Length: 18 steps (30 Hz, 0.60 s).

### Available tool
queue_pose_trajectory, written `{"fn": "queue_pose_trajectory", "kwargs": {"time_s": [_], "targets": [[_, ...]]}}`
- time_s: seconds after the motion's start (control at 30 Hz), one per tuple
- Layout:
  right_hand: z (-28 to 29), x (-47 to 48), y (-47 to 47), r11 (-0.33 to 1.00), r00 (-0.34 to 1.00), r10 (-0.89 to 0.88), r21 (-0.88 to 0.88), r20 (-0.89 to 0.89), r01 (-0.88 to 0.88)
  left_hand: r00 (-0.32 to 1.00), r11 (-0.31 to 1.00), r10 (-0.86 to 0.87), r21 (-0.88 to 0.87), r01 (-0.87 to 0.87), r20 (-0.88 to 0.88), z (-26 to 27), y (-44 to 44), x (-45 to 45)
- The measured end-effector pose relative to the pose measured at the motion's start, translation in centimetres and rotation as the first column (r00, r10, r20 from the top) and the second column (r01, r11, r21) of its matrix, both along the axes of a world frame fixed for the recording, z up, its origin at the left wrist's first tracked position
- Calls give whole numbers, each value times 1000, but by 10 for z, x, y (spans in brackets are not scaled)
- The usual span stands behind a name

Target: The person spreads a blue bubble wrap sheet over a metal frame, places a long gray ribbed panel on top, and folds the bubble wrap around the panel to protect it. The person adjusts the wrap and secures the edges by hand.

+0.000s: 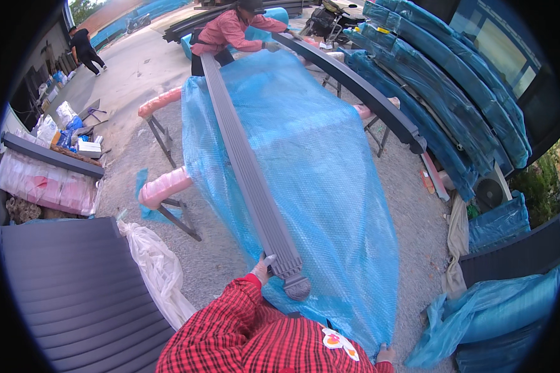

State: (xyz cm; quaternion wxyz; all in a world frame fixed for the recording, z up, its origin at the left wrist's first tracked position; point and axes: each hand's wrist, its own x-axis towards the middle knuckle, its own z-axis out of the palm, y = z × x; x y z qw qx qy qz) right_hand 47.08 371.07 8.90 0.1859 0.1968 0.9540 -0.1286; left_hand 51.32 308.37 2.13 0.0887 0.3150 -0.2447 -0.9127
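My left hand (261,270), in a pale glove, grips the near end of a long grey fluted post (247,168) with a carved, rounded tip. Under the post spreads a large sheet of blue bubble wrap (322,186), draped over padded trestles. Low in the view, my right hand (385,354) pinches the near right corner of this sheet; its fingertips are partly hidden. Across from me a co-worker (224,30) in a pink-red top leans over the far end. One of the co-worker's gloved hands is on the sheet, the other by a second dark post (354,84).
Pink-wrapped trestle arms (165,186) stick out on the left. Stacked dark panels (74,279) and crumpled white plastic (154,261) lie near left. Bundles in blue film (438,84) and an outdoor fan unit (490,191) stand right. Another person (84,49) walks far left.
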Motion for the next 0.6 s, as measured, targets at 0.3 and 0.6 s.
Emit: {"fn": "queue_pose_trajectory", "kwargs": {"time_s": [0.3, 0.6], "targets": [[-13, -1, -2, 999, 1000, -5, -34, 0, 5, 997, 1000, -18, -23, 20, 80, 2, 3, 1], [-21, -9, 7, 984, 999, 4, -181, 54, 6, 999, 998, -4, -65, 7, 46, 6, 0, 6]]}}
